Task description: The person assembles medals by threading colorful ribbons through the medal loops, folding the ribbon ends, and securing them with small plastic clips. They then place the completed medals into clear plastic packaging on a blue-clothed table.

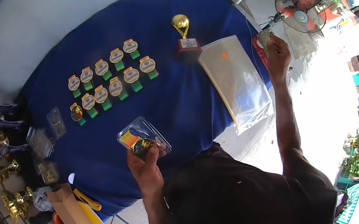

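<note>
A blue table [177,98] spreads before me, a clear bag [236,79] lying at its right edge. A trophy [185,38] stands beside the bag, with two rows of medals [109,80] further left. My left hand [146,168] grips a medal in a clear case [143,138] above the near edge. My right hand [277,56] clutches a pale wad [265,38] past the table's right side.

Head view, steeply down, near table [186,97]
</note>
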`<state>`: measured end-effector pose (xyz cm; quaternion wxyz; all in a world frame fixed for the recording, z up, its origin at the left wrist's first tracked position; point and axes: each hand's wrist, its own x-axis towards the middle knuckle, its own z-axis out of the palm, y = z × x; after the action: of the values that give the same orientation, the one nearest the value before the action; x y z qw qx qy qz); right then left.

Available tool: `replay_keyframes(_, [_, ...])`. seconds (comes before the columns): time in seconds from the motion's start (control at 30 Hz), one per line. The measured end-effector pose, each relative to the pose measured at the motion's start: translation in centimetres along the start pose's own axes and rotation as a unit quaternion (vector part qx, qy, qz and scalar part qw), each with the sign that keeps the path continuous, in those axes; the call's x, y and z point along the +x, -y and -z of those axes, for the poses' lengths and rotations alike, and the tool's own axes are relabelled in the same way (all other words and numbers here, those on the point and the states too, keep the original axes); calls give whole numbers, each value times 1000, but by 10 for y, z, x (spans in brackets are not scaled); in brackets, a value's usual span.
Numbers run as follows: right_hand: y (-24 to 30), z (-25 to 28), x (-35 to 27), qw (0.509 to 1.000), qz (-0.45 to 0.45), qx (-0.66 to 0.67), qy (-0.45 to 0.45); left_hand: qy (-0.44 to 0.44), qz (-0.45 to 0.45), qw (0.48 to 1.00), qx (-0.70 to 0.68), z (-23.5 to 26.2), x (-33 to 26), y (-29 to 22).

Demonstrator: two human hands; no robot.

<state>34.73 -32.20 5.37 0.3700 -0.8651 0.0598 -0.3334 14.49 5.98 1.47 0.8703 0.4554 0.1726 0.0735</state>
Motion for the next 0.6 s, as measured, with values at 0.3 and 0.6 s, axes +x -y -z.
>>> replay_keyframes(0.3, [-188,121,46,914,-375,24,152,44,9,999,12,-59,14,33])
replay_keyframes(0.6, [-195,151,52,878,-367,179,249,25,5,998,61,-127,5,62])
